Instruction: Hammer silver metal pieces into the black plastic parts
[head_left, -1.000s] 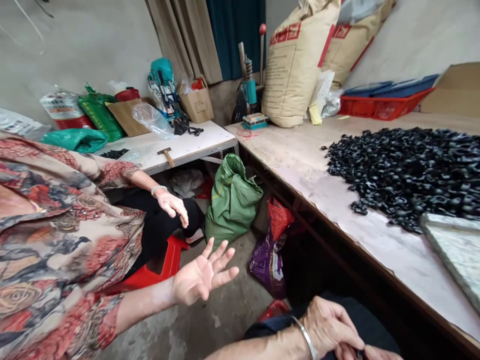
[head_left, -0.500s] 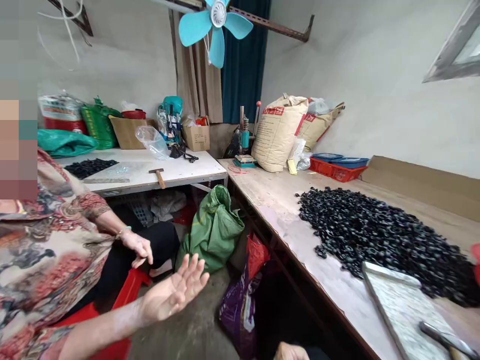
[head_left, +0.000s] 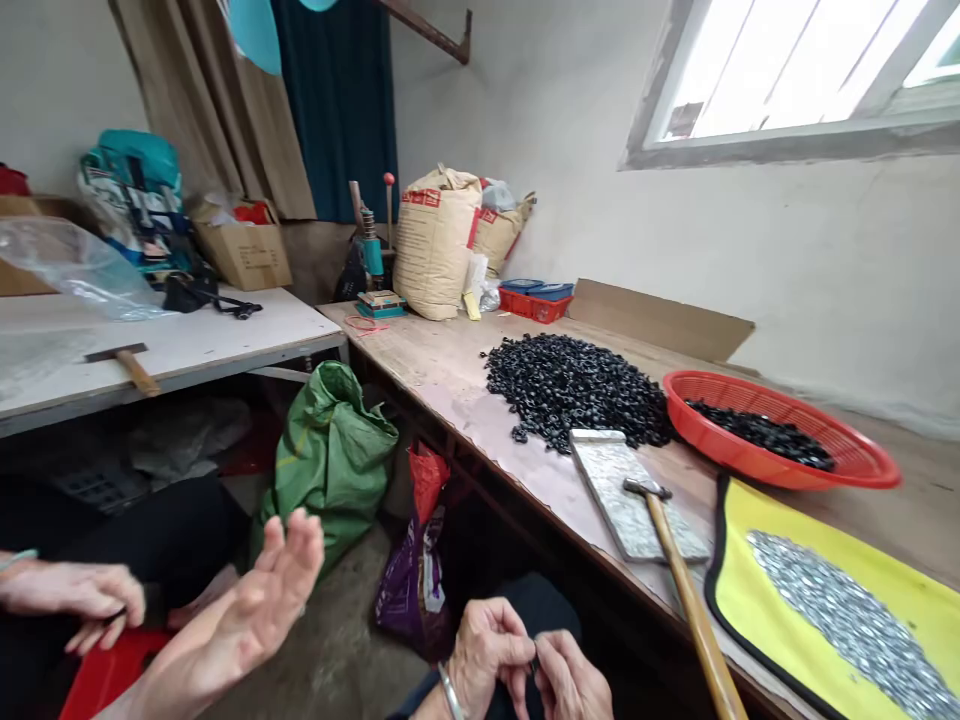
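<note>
At the bottom middle, my left hand [head_left: 486, 648], with a silver bangle at its wrist, is closed in a pinch. My right hand [head_left: 571, 678] pinches close against it. Between the fingertips shows a small black piece [head_left: 535, 660], mostly covered, too small to make out fully. Both hands are over my lap, below the table edge. On the table to the right, a hammer [head_left: 679, 560] with a wooden handle rests its head on a grey stone slab [head_left: 619, 490]. Beyond the slab spreads a large heap of small black parts [head_left: 577, 385].
A red basket [head_left: 862, 450] holds more black parts. Small shiny metal pieces [head_left: 847, 610] lie on a yellow cloth [head_left: 787, 520]. At left, another person's hand [head_left: 255, 610] is raised, palm open. A green sack [head_left: 330, 450] and a purple bag [head_left: 412, 590] stand on the floor.
The view has swung right and down, bringing the basket, yellow cloth and window into sight. Both my hands now show together, where before only part of one hand showed at the bottom edge.
</note>
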